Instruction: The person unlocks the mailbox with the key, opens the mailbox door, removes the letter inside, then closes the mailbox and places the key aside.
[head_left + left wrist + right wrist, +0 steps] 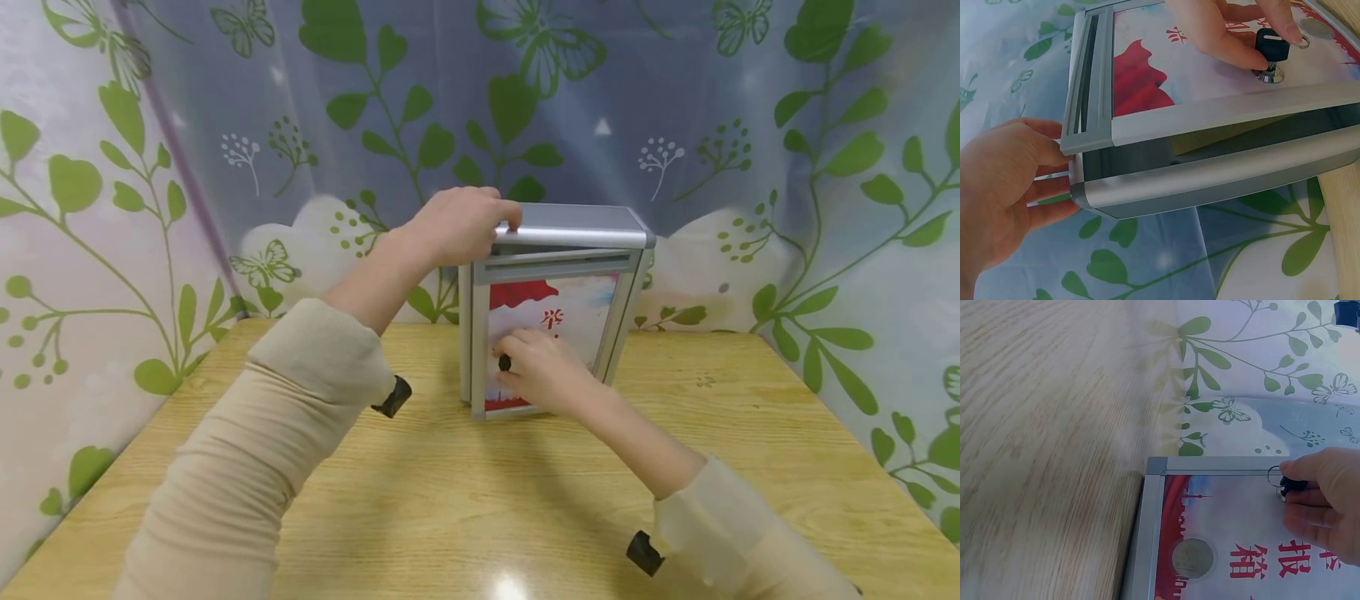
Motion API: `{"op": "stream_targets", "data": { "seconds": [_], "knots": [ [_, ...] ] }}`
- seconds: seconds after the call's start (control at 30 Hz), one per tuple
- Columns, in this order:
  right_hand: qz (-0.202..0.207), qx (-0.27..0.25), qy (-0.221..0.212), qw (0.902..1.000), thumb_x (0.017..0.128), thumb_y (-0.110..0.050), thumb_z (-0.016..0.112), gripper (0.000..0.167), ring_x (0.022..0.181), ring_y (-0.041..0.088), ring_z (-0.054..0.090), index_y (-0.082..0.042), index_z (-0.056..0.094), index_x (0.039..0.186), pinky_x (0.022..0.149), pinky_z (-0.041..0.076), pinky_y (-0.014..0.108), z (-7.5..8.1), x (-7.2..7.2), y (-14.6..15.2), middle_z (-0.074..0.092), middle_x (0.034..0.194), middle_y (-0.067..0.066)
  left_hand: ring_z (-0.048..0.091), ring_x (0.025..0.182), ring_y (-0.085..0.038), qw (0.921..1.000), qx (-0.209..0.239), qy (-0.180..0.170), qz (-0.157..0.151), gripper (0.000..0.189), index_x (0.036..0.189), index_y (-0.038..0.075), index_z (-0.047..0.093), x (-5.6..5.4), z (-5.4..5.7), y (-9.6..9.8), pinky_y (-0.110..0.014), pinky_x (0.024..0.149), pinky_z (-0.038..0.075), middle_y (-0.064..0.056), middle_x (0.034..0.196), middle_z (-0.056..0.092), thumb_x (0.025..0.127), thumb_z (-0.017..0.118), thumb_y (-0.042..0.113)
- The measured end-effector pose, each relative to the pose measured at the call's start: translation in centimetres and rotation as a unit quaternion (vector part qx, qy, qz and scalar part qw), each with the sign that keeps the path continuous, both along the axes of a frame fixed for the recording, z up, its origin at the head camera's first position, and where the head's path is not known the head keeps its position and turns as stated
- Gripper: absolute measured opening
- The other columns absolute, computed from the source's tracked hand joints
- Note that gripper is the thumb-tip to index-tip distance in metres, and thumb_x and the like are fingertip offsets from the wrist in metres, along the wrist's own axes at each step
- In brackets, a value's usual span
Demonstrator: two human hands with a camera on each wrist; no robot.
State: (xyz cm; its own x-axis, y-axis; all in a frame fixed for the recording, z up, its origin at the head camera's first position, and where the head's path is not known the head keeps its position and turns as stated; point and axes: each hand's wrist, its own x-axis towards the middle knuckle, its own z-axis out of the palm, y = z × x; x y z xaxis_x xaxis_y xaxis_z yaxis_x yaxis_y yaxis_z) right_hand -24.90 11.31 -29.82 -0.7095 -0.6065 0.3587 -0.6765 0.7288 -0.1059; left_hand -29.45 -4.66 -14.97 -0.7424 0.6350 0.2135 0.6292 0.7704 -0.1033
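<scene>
A grey metal-framed report box (577, 218) with a slot near its top stands upright on the table. Its front door (1200, 122) stands slightly ajar along the left side, and a strip of yellowish surface shows inside. My left hand (461, 225) grips the box's top left corner, fingers bent over the edge. Low on the printed front, my right hand (547, 371) pinches a black-headed key (1272, 45) between thumb and fingers. The key sits in the round metal lock (1270, 75), with a thin key ring (1274, 477) hanging from it.
The wooden table (420, 500) runs back to a curtain (420, 208) printed with green leaves and butterflies. A round translucent disc (1192, 557) is on the box's front, near its lower end. A black wrist device (645, 553) hangs by the right sleeve.
</scene>
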Motion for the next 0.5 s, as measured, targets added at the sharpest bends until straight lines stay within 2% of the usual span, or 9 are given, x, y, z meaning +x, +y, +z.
{"op": "stream_targets", "data": {
  "seconds": [0.23, 0.5],
  "knots": [
    [0.009, -0.021, -0.008, 0.9997, 0.079, -0.015, 0.074, 0.026, 0.088, 0.019, 0.059, -0.004, 0.064, 0.1, 0.073, 0.051, 0.031, -0.5, 0.7, 0.5, 0.063, 0.098, 0.006, 0.053, 0.092, -0.023, 1.0, 0.001, -0.005, -0.002, 0.035, 0.12, 0.017, 0.059, 0.0, -0.3, 0.0, -0.036, 0.07, 0.046, -0.006, 0.11, 0.056, 0.092, 0.044, 0.002],
    [0.038, -0.081, -0.016, 0.9959, 0.079, -0.009, 0.073, 0.024, 0.084, 0.016, 0.061, -0.004, 0.062, 0.099, 0.072, 0.051, 0.027, -0.9, 1.6, 1.3, 0.062, 0.095, 0.005, 0.052, 0.092, -0.022, 0.9999, 0.011, 0.0, 0.0, 0.035, 0.119, 0.016, 0.059, 0.2, -0.1, -0.1, -0.036, 0.072, 0.046, -0.006, 0.109, 0.056, 0.091, 0.044, 0.001]
  ]
}}
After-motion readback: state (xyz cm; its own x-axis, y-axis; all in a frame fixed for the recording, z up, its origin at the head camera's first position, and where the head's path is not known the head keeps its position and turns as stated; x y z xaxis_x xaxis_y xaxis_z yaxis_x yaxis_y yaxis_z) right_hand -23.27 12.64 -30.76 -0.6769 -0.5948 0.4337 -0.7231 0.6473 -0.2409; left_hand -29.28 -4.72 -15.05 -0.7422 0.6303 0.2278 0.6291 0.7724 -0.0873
